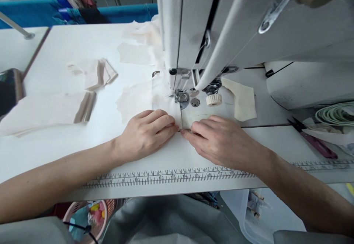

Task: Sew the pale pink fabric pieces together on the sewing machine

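A white fabric piece (166, 105) lies on the sewing machine bed, its far end under the presser foot (177, 96). My left hand (151, 135) rests on the near part of this fabric, fingers together and closed at its right edge. From the other side my right hand (221, 140) comes to the same edge, its fingers curled and its fingertips at the near corner. The two hands' fingertips almost meet there. My thumbs are mostly hidden. Above the hands stands the sewing machine head (199, 26).
Stacks of cut fabric (52, 109) and folded pieces (96, 76) lie left. A cream pattern-like piece (245, 102) is right of the needle. Purple-handled snips (318, 144) lie far right, near a green coil (337, 114). A printed ruler (174, 177) runs along the front edge.
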